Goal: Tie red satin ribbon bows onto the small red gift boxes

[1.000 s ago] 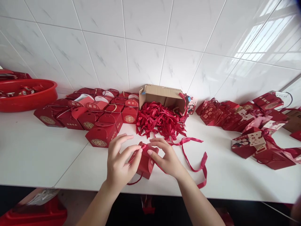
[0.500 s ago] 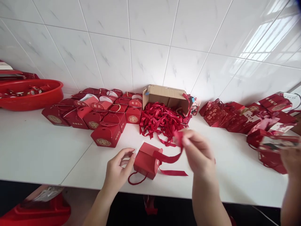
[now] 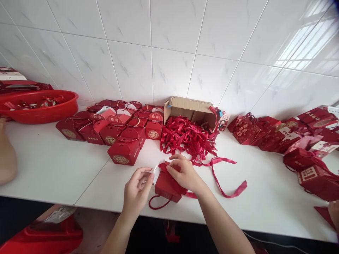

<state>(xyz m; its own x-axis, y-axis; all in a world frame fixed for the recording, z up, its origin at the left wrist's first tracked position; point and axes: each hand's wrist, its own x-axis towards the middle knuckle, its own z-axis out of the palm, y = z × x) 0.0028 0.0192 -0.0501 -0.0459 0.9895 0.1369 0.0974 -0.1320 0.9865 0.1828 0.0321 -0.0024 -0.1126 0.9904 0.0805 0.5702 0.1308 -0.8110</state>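
Readable text is scarce. Red gift boxes (image 3: 111, 118) left of the cardboard box (image 3: 192, 111) carry two gold characters on the flaps, probably "欢喜". Round gold emblems on box fronts (image 3: 121, 159) too small to read. Tagged boxes (image 3: 308, 173) right of it: print illegible.

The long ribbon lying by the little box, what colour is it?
Red, a shiny long ribbon on the white table, seen clearly in the head view.

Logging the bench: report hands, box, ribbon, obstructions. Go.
Left hand steadying small red box. Right hand on box top, pinching red ribbon. Ribbon pile close behind, apart from box.
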